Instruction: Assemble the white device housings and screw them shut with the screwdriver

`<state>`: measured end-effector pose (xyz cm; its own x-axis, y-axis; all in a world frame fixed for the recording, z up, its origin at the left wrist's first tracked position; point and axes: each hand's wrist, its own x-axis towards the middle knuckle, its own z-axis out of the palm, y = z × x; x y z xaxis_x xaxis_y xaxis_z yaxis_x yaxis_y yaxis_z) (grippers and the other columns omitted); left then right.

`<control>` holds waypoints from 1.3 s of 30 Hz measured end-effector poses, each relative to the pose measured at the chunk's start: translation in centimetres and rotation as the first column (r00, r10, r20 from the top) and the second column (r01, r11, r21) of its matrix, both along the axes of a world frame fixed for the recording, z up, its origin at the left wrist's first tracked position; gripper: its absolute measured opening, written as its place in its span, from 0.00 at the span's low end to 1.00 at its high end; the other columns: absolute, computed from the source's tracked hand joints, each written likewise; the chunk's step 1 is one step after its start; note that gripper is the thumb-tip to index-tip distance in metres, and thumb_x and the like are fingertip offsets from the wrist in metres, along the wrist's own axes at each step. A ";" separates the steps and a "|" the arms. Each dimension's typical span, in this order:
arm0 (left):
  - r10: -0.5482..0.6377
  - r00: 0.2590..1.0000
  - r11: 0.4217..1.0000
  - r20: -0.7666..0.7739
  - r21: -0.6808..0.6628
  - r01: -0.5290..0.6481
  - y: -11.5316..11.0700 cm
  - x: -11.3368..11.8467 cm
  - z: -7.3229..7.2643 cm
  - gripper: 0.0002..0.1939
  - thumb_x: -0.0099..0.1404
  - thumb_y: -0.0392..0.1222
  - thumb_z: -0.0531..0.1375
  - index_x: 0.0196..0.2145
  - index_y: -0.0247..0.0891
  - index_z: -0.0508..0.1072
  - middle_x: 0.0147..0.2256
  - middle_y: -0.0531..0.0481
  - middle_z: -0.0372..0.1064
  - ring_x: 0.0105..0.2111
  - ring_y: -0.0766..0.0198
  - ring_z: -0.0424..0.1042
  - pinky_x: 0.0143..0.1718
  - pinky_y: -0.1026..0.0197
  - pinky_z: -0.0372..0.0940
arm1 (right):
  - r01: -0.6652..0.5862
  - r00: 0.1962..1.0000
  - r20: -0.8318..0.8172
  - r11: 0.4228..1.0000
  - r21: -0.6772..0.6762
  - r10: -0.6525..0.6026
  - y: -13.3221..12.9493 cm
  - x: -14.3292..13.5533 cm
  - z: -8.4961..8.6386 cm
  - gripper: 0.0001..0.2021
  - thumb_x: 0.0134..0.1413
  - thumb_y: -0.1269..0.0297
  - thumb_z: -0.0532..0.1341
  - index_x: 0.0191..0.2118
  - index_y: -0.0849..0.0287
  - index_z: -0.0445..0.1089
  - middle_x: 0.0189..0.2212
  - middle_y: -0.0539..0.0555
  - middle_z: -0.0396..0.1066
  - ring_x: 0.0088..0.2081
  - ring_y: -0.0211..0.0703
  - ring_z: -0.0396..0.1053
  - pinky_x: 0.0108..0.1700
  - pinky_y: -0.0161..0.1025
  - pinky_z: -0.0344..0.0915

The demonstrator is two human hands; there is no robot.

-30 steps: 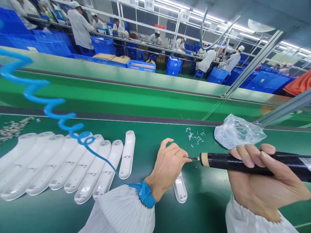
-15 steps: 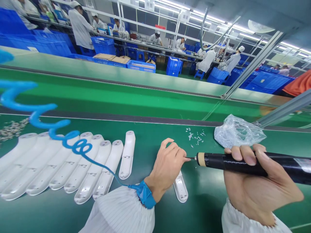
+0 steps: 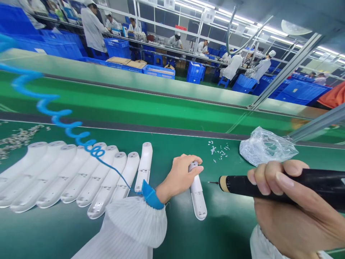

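My right hand (image 3: pixel 288 194) is wrapped round a black electric screwdriver (image 3: pixel 242 184), held level with its thin bit pointing left. The bit's tip is free in the air, right of a white plastic housing (image 3: pixel 198 201) lying on the bench. My left hand (image 3: pixel 182 174) has its thumb and fingers curled about the upper end of this housing. The fingers on its far side are partly hidden. A blue wrist strap (image 3: pixel 152 194) with a coiled blue cord (image 3: pixel 63 122) is on my left wrist. Small screws (image 3: pixel 219 151) lie scattered beyond the housing.
Several similar white housings (image 3: pixel 72 176) lie in a row at left, with one apart (image 3: pixel 145 162). Small metal parts (image 3: pixel 20 140) are heaped at far left. A clear bag of screws (image 3: pixel 250 147) sits at right. A metal post (image 3: pixel 285 72) rises there. Workers in white coats are beyond.
My left hand has moved from the screwdriver's bit to the housing's upper end, its fingers uncurling from the pinch. The screwdriver stays in my right hand, slightly lower. The view has shifted a little.
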<state>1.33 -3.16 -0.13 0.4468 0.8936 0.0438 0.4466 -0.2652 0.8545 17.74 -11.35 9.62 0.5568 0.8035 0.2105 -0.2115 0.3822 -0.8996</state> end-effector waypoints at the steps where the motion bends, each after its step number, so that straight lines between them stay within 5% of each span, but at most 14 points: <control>1: -0.004 1.000 1.000 0.007 -0.016 0.004 -0.1 0.1 0.1 0.08 0.68 0.41 0.60 0.44 0.44 0.76 0.46 0.53 0.77 0.47 0.55 0.70 0.55 0.46 0.59 | -0.028 1.000 0.006 0.999 -0.019 0.028 -0.2 -0.3 0.0 0.06 0.46 0.75 0.57 0.29 0.56 0.61 0.17 0.47 0.53 0.20 0.36 0.53 0.26 0.36 0.60; 10: 0.015 1.000 0.999 0.014 -0.040 -0.014 -0.1 0.2 0.0 0.09 0.68 0.42 0.60 0.44 0.44 0.77 0.44 0.53 0.77 0.47 0.55 0.69 0.56 0.48 0.58 | -0.338 0.926 0.161 0.940 -0.050 0.341 -1.7 -0.5 -0.5 0.06 0.52 0.71 0.61 0.33 0.54 0.63 0.19 0.48 0.59 0.23 0.39 0.60 0.26 0.39 0.64; 17: 0.021 1.000 0.999 0.002 -0.031 -0.021 -0.2 0.3 0.0 0.08 0.67 0.42 0.60 0.43 0.44 0.77 0.42 0.53 0.77 0.45 0.55 0.69 0.53 0.48 0.59 | -0.301 0.945 0.126 0.953 -0.014 0.301 -1.6 -1.1 -1.9 0.07 0.52 0.69 0.63 0.34 0.54 0.64 0.20 0.46 0.60 0.22 0.37 0.60 0.28 0.39 0.63; 39: 0.098 0.994 0.994 -0.045 -0.039 -0.099 -0.5 0.9 0.0 0.10 0.66 0.44 0.60 0.42 0.45 0.79 0.37 0.49 0.75 0.42 0.51 0.69 0.45 0.50 0.65 | -0.336 0.904 0.280 0.942 -0.001 0.323 -0.6 -3.6 -2.2 0.07 0.54 0.72 0.64 0.31 0.55 0.65 0.20 0.46 0.63 0.23 0.38 0.64 0.27 0.38 0.64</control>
<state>2.26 -3.66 -0.13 0.3572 0.9339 -0.0116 0.5056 -0.1830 0.8431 14.10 -11.99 7.41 0.1779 0.9168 0.3575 -0.0816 0.3758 -0.9231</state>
